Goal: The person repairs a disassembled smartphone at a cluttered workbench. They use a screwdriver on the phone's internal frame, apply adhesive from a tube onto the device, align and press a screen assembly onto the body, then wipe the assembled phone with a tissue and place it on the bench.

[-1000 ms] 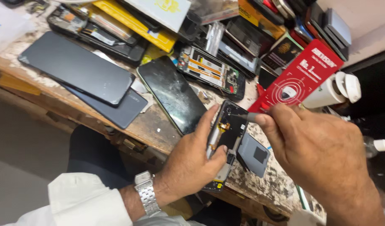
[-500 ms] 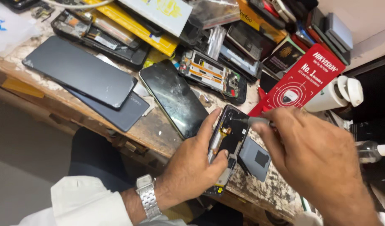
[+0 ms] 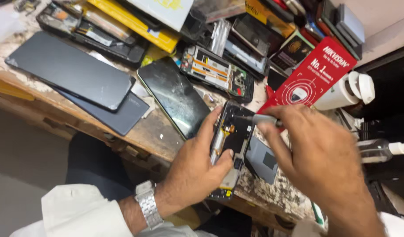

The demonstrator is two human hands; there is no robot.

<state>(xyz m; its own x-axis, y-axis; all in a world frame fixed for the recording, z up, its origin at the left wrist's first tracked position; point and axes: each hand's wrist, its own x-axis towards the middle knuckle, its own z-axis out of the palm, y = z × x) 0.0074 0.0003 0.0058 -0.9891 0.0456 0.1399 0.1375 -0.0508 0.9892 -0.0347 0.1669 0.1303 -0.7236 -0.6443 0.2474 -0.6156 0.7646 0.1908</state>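
Here, at the far left of my bench, two dark phone panels lie stacked: the big panel on top, a smaller back cover under it and sticking out to the right. Behind them a stripped frame rests against a yellow box. Just right of the stack lies a cracked screen, glass up, its lower end near my left thumb. Behind the screen sits another opened phone with its boards showing.

My left hand comes up from the bench's near edge, a metal watch on the wrist and a white sleeve below it. The fingers are clenched around the open phone: thumb along its left side, one fingertip pressed on the inner parts. The phone lies on the bench near the front edge, back off, insides up, tilted away from me.

Just beside it on the right lies a grey cover, partly under my right hand. That hand's fingers pinch a screwdriver, its tip lying over the upper end of the open phone; the hand is blurred, so I cannot tell whether the tip touches.

Behind my right hand a red box leans, with a white camera to its right. At the far right edge a clear bottle lies with a white cap.
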